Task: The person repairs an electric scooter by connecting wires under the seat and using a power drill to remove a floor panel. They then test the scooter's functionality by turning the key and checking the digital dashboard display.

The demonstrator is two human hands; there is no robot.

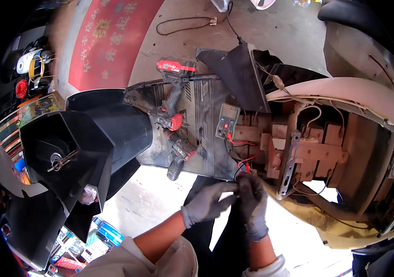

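Both my hands wear grey gloves and meet just in front of the opened scooter. My right hand (253, 205) is closed, its fingers around the multimeter's test leads (247, 159), one red and one black. My left hand (210, 203) reaches in from the left with its fingertips pinched against the right hand's fingers; what lies between them is hidden. Past my hands, a grey multimeter (228, 120) rests on the scooter's footboard (201, 101). The leads run from its lower end toward my hands.
On the footboard lie a red-and-black cordless drill (173, 94) and a second power tool (180, 148). Brown, dusty battery wiring (317, 150) fills the open bay at right. Keys (58, 160) hang at the steering column, left. A cable (183, 30) and red mat (109, 41) lie beyond.
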